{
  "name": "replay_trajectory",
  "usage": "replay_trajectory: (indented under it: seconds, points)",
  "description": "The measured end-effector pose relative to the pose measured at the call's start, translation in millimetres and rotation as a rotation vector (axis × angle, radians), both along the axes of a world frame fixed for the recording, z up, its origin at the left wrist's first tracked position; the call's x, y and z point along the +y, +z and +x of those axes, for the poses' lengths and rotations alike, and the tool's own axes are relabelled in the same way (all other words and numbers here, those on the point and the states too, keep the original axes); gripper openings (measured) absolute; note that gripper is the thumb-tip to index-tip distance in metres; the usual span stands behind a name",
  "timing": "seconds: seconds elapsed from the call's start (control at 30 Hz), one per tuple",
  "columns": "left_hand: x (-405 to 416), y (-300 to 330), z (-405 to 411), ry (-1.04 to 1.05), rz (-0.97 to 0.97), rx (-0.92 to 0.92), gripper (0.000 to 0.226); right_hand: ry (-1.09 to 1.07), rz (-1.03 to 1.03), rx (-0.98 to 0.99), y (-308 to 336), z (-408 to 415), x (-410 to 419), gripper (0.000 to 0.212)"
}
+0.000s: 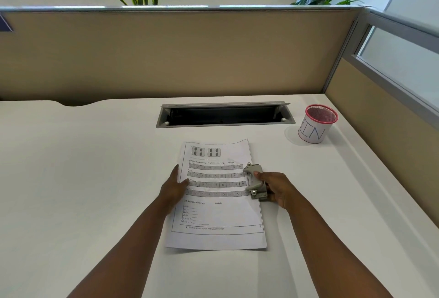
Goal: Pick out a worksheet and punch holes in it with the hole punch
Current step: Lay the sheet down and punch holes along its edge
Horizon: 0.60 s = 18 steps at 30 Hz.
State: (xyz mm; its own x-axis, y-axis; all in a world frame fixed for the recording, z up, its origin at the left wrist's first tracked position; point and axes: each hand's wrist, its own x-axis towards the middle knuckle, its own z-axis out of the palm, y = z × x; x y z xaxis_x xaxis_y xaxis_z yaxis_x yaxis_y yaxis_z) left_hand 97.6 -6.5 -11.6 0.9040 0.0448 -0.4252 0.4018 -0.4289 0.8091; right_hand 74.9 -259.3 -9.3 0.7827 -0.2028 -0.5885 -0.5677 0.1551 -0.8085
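Note:
A printed maths worksheet [217,212] lies flat on the white desk in front of me, with rows of number strips across its middle. A grey metal hole punch [254,181] sits over the sheet's right edge, about halfway up. My right hand [276,188] grips the punch from the right, thumb on top of its lever. My left hand [174,184] rests flat along the sheet's left edge, fingers pointing away from me, thumb touching the paper.
A red mesh cup wrapped in white paper marked "BIN" [314,124] stands at the back right. A grey cable tray slot [224,114] lies open in the desk [83,167] behind the sheet. Beige partition walls [166,55] close off the back and right sides.

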Motion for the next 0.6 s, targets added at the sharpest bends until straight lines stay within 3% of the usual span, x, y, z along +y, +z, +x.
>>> replay_trajectory:
  seconds: [0.17, 0.3, 0.4, 0.5, 0.6]
  points:
    - [0.1, -1.6, 1.2, -0.016, 0.057, -0.015, 0.061, 0.010, -0.006, 0.004, -0.9, 1.0, -0.1, 0.011]
    - [1.8, -1.0, -0.8, -0.091, 0.424, -0.077, 0.066, 0.015, -0.030, 0.008, 0.4, 2.0, 1.7, 0.012]
    - [2.1, -1.0, -3.0, -0.127, 0.624, -0.103, 0.057, 0.005, -0.121, 0.005, 1.6, 2.7, 4.1, 0.017]
    - [1.6, -3.8, -4.1, -0.125, 0.673, -0.140, 0.050, -0.014, -0.207, 0.014, 1.2, 4.2, 4.2, 0.025]
    - [1.6, -5.0, -2.8, -0.123, 0.678, -0.144, 0.057, 0.018, -0.354, 0.015, 2.3, 5.4, 1.5, 0.031]
